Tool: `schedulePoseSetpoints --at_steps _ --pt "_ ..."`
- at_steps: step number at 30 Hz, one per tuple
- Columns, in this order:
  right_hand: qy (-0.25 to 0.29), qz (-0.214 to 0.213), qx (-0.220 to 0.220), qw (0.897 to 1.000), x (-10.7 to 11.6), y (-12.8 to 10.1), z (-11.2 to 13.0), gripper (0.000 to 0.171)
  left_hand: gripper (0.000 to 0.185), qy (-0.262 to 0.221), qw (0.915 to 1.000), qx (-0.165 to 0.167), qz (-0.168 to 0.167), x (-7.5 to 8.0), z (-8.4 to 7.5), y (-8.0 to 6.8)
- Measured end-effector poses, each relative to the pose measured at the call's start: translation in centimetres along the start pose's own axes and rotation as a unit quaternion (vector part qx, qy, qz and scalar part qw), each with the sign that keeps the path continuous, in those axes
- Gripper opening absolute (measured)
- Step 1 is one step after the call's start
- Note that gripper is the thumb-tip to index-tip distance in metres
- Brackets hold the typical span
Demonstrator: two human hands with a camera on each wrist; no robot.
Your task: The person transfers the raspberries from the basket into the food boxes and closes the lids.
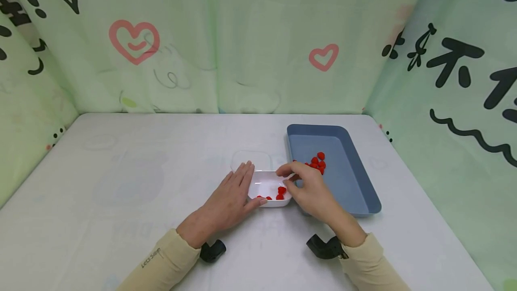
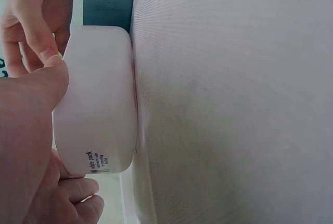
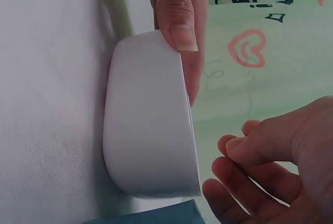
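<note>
1. A small white container [image 1: 269, 188] sits on the white bench [image 1: 121, 183], near its middle, just left of a blue tray [image 1: 347, 178].
2. The left hand [image 1: 230, 196] lies against the container's left side. Its fingers [image 1: 244, 174] are straight and close together along the far left edge, and the thumb rests on the near rim.
3. In the left wrist view the thumb [image 2: 36, 94] presses the container's [image 2: 99, 104] white wall, which carries a small printed label low down; the other fingers curl under the near corner.
4. The right hand [image 1: 308, 190] hovers over the container's right edge, between it and the tray. Its fingers [image 1: 287, 172] are bent with thumb and forefinger tips drawn together. Whether they pinch anything cannot be told from the head view.
5. The right wrist view shows the right hand [image 3: 281, 167] with curled fingers close together beside the container [image 3: 148, 120], nothing visible between them, while the left thumb [image 3: 179, 13] rests on the rim.
6. A few small red pieces [image 1: 278, 193] lie inside the container, along its near and right side.
7. More red pieces [image 1: 317, 162] lie clustered in the tray, towards its left side, just beyond the right hand.
8. A clear lid [image 1: 251, 160] lies flat on the bench just behind the container, touching or nearly touching its far edge.
9. Both forearms wear pale cream sleeves [image 1: 161, 264], each with a black wrist mount [image 1: 212, 251] below.
10. Green printed cloth [image 1: 258, 35] with pink hearts hangs behind and beside the bench.
</note>
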State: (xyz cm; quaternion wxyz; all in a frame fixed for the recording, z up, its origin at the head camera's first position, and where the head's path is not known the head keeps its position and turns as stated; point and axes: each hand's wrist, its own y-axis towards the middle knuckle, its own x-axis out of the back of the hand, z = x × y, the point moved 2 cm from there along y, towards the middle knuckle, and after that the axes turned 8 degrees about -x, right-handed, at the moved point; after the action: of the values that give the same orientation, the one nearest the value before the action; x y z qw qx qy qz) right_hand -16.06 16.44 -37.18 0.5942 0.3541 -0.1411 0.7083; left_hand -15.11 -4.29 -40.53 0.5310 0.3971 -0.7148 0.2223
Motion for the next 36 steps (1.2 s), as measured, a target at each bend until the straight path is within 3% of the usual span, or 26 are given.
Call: schedulePoseSetpoints --at_steps 6,17,26,36 --pt "-0.002 -0.029 0.002 1.000 0.9 0.2 -0.7 0.022 0.087 -0.004 1.0000 0.007 0.000 0.0 0.0 0.0" --pt "0.003 -0.069 -0.041 0.997 2.9 0.4 -1.9 0.023 0.086 -0.009 1.0000 0.003 -0.003 -0.1 0.0 0.1" --pt "-0.033 -0.107 -0.051 0.992 4.7 0.4 -3.1 0.021 0.086 -0.006 1.0000 0.003 -0.004 -0.1 0.1 0.2" --pt "-0.049 -0.117 -0.077 0.989 5.4 0.4 -4.4 0.020 0.087 -0.005 1.0000 0.007 0.005 -0.1 0.1 0.2"
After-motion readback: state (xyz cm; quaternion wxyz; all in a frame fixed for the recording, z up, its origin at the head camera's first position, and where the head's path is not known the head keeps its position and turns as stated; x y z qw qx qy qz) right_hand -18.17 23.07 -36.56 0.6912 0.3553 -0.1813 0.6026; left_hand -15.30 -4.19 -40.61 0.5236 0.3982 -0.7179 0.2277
